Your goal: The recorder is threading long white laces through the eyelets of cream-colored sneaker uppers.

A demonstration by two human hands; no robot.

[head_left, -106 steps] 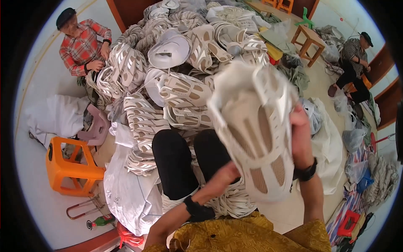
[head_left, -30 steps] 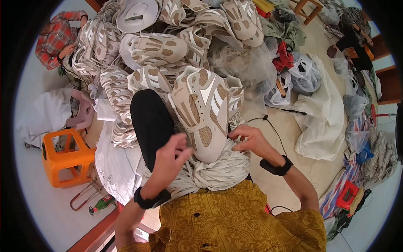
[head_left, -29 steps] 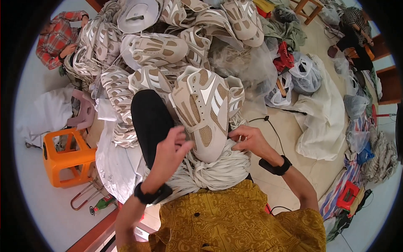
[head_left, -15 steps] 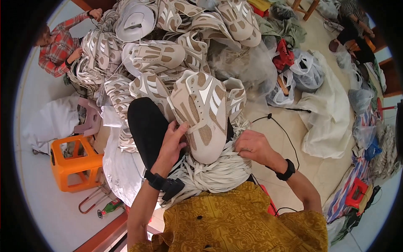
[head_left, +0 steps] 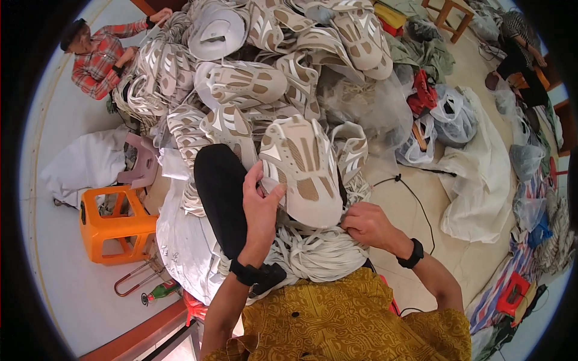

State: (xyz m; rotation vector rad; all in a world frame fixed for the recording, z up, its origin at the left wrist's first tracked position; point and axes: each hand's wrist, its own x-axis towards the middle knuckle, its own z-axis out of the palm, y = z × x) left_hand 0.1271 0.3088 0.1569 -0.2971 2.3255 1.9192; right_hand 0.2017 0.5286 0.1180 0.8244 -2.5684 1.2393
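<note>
A beige shoe upper (head_left: 307,174) with white stripes and tan mesh patches lies toe toward me above my lap. My left hand (head_left: 262,201) grips its left edge, thumb on top and fingers spread along the side. Under its toe a thick bundle of flat off-white shoelaces (head_left: 319,256) is draped over my lap. My right hand (head_left: 367,225) is closed in a pinch at the right of the toe, beside the laces. What its fingertips hold is too small to make out.
Many similar shoe uppers (head_left: 247,84) are heaped beyond my knees. An orange stool (head_left: 117,222) stands at left, near a green bottle (head_left: 162,290). Plastic bags (head_left: 451,114) and a white sheet (head_left: 478,192) lie at right. A person in a plaid shirt (head_left: 102,57) works at far left.
The shoe upper has turned so its top faces me more than its side. My left hand has shifted along with it, and my right hand has moved closer to the toe.
</note>
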